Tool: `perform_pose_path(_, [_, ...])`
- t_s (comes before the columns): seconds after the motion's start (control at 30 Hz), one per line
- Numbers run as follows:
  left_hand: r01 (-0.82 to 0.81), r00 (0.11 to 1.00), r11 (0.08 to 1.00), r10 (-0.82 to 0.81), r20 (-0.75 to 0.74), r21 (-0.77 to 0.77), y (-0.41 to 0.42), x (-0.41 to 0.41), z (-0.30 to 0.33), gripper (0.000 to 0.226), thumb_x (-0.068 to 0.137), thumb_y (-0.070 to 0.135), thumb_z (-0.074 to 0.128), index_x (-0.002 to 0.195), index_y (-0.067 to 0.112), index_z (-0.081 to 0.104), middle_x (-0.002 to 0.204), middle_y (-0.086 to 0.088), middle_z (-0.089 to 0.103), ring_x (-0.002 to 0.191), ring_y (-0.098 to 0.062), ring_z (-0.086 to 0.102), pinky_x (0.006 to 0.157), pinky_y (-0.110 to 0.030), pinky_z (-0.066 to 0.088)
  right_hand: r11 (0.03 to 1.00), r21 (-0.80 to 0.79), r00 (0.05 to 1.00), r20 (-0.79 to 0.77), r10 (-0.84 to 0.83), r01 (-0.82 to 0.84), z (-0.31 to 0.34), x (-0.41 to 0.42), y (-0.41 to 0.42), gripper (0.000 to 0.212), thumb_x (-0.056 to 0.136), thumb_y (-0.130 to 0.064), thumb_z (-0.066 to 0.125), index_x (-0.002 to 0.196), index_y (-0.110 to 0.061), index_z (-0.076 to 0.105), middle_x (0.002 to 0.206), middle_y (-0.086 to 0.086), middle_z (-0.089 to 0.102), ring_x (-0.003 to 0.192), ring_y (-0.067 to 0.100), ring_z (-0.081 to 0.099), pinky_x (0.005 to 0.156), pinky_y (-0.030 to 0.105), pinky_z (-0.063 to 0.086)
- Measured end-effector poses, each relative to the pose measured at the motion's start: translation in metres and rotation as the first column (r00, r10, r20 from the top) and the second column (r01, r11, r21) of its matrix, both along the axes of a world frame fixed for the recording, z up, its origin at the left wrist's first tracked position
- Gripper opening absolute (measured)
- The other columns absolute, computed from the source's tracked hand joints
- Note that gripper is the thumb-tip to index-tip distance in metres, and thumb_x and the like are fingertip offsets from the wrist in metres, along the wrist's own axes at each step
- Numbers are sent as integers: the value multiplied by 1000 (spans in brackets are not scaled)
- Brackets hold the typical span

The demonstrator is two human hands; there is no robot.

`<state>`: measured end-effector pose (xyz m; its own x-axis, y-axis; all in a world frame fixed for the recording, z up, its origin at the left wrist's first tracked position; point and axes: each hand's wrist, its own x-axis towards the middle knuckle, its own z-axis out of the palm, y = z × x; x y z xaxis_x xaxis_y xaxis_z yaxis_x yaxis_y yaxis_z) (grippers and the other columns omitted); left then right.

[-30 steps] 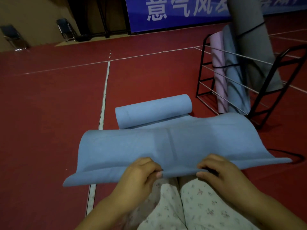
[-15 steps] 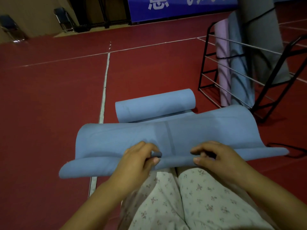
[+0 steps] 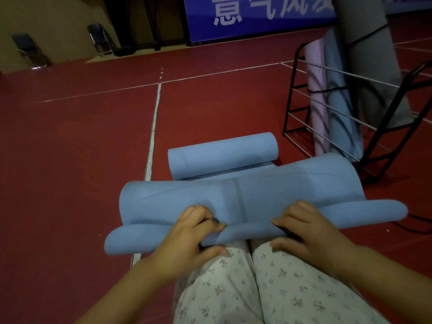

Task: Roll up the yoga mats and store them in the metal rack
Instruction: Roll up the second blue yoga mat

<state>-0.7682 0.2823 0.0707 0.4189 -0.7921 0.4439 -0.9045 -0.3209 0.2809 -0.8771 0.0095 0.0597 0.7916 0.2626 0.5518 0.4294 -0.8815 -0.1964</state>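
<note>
On the red floor, seen from the head camera, a blue yoga mat is lying across the person's lap, its near edge curling over into the start of a roll. The left hand is gripping that curled edge left of the mat's dark centre line, fingers bent over the top and thumb tucked underneath. The right hand is gripping the same edge to the right of the line, fingers curled over the fold and thumb lying below it. The mat's two ends are sticking out past both hands, sagging a little. Its far part is sitting as a loose roll on the floor just beyond the knees, beside a white floor line. The person's legs in floral-print trousers are showing below the mat.

To the right, a black metal rack is standing near the mat, holding three rolled mats upright and leaning: a pink one, a blue one and a grey one. Further back, a blue banner and two folding chairs are standing along the wall.
</note>
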Motion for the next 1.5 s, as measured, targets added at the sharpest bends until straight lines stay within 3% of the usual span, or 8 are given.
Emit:
perform_pose_path(0.2, [14, 998, 1000, -15, 63, 6, -2, 6, 2, 41, 86, 47, 63, 113, 17, 68, 92, 9, 41, 84, -9, 42, 79, -18, 33, 992, -110, 995, 85, -49, 58, 3, -5, -6, 47, 96, -47, 40, 107, -12, 69, 88, -3, 60, 86, 9, 49, 106, 29, 30])
perform_pose_path(0.5, [-257, 904, 966, 226, 363, 37, -11, -23, 5, 36, 83, 36, 52, 101, 13, 73, 78, 2, 58, 69, -17, 52, 66, -25, 34, 940, -42, 939, 76, -335, 339, 6, -19, 22, 52, 98, -52, 24, 84, -22, 64, 79, -8, 62, 71, 11, 54, 57, 25, 49])
perform_pose_path(0.63, [-330, 879, 944, 314, 359, -20, -15, -29, 9, 26, 79, 28, 53, 102, 16, 57, 77, 3, 60, 67, -18, 57, 66, -27, 35, 956, -64, 957, 63, -282, 286, 10, -10, 12, 29, 89, -46, 43, 82, -23, 59, 74, -11, 57, 67, 6, 52, 107, 34, 33])
perform_pose_path(0.77, [-376, 864, 926, 357, 354, -15, -19, -25, 20, 24, 83, 34, 46, 72, 18, 61, 66, 5, 57, 57, -15, 55, 55, -26, 31, 964, 4, 964, -34, -264, 265, 19, 2, 6, 23, 86, -42, 45, 81, -26, 60, 74, -16, 54, 69, 1, 52, 113, 35, 16])
perform_pose_path(1.0, [-399, 886, 917, 385, 258, 1, -22, -6, 23, 35, 82, 42, 45, 60, 22, 63, 61, 6, 56, 53, -16, 58, 40, -22, 39, 974, 144, 954, -270, -132, 175, 27, 25, -8, 42, 81, -55, 38, 83, -25, 68, 79, -23, 55, 81, -3, 54, 108, 18, 17])
perform_pose_path(1.17, [-415, 846, 910, 381, 372, 11, -27, -11, 18, 6, 73, 22, 68, 69, 18, 70, 80, -1, 59, 68, -22, 56, 64, -32, 30, 935, 316, 927, -372, -35, 162, 33, 30, -16, 7, 86, -30, 67, 89, -26, 63, 83, -11, 64, 86, 5, 59, 74, 20, 46])
perform_pose_path(1.33, [-414, 846, 909, 365, 389, 46, -18, -13, 18, 41, 78, 50, 52, 94, 19, 75, 90, -2, 56, 83, -21, 50, 71, -34, 29, 942, 324, 951, -310, 17, 88, 32, 35, -20, 16, 84, -35, 66, 75, -22, 64, 76, -10, 61, 79, 5, 57, 71, 14, 42])
perform_pose_path(1.5, [-352, 896, 928, 298, 328, 118, -14, -6, 20, 40, 61, 30, 88, 97, 16, 75, 81, 1, 52, 78, -17, 43, 66, -27, 32, 996, -18, 990, 115, -82, 84, 4, 19, -17, 37, 92, -46, 48, 85, -15, 68, 85, -2, 61, 82, 11, 50, 81, 29, 32])
